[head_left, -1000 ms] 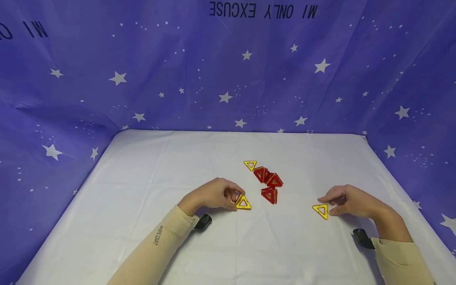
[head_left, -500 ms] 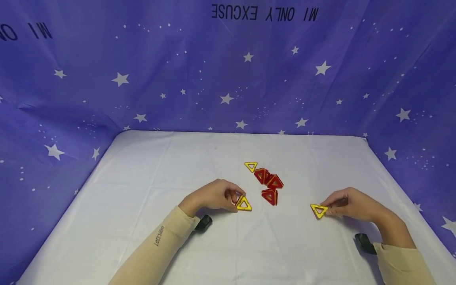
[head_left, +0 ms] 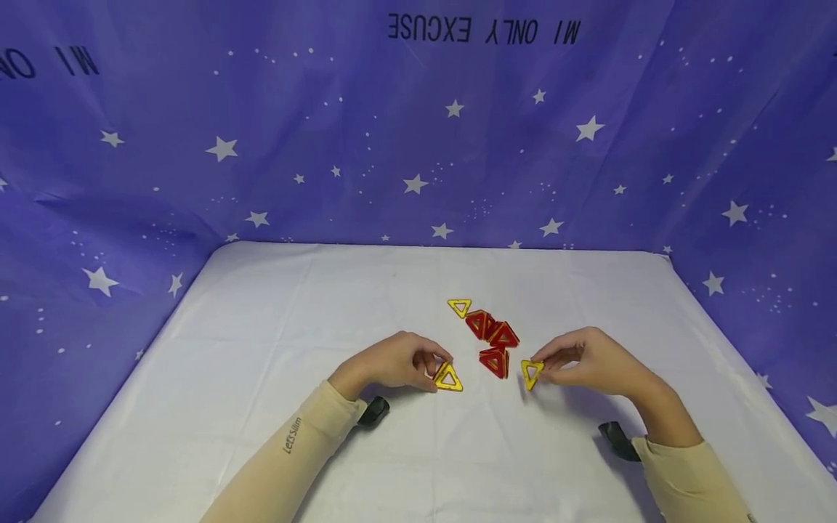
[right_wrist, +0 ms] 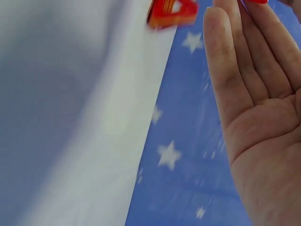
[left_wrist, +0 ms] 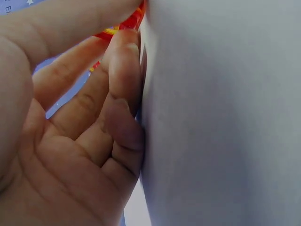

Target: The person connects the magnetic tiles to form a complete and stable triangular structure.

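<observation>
My left hand (head_left: 395,361) rests low on the white cloth, thumb and fingertips on yellow triangular magnetic tiles (head_left: 449,378) that lean together; red edges of them (left_wrist: 134,19) show past the thumb in the left wrist view. Between the thumb and fingers of my right hand (head_left: 588,363) is a single yellow triangular magnetic tile (head_left: 525,381), held over the cloth to the right of the red tiles. Several red triangular tiles, joined in small peaked shapes (head_left: 495,362), sit between and beyond the two hands.
One more yellow triangular tile (head_left: 460,308) lies at the far end of the red group, touching it in the head view. White cloth (head_left: 314,290) covers the table. A purple curtain (head_left: 340,131) with stars stands behind and at both sides.
My right hand has carried its yellow tile leftward, close to the red pieces, turning it on the way. My left hand and its tiles have stayed in place.
</observation>
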Available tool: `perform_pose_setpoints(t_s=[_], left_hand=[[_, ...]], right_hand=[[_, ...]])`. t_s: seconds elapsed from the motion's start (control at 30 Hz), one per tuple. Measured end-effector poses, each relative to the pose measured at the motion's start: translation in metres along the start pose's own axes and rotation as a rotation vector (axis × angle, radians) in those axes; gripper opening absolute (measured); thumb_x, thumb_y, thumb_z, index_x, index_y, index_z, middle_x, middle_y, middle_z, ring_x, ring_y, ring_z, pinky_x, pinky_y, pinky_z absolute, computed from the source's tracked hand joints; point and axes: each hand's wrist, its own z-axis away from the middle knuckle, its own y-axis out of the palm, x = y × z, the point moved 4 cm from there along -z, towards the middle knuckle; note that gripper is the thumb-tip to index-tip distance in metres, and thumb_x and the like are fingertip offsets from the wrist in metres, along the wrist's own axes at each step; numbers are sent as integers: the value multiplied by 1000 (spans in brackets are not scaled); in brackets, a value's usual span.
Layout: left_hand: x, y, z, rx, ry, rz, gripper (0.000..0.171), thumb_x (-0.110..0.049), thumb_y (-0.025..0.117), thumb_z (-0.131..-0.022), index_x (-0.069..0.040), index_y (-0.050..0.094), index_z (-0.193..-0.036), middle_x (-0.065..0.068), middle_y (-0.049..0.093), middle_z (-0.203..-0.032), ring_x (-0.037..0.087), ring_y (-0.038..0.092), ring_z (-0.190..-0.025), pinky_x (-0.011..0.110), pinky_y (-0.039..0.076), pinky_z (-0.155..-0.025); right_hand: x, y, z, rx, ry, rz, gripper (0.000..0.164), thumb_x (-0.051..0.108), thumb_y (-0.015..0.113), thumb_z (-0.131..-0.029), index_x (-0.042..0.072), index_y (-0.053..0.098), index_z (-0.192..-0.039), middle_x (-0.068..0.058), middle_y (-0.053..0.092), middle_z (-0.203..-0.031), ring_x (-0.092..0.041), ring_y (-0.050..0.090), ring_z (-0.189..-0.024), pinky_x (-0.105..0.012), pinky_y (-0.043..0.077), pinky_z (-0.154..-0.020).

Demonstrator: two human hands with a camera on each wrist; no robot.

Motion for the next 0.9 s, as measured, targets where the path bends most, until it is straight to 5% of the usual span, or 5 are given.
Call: perform_pose_setpoints(t_s=[0.37, 0.9], left_hand=[[-3, 5, -2, 17, 11, -54, 50, -10, 85, -82, -9, 69, -130, -9, 65, -84, 5, 53, -66, 23, 46, -63], [-6, 6, -3, 16, 38, -74, 49, -7, 84, -82, -9, 70, -129, -7, 66, -85, 7, 55, -68, 23, 47, -63]], right_hand=[[34, 44, -41, 61, -33, 105, 18, 5, 81, -80, 7, 81, -98, 8, 72, -84, -11, 67, -72, -29, 56, -67], [47, 73, -66, 85, -102, 165, 15, -1, 79, -80, 0, 78, -95, 3, 73, -84, -5, 68, -72, -24, 56, -66]])
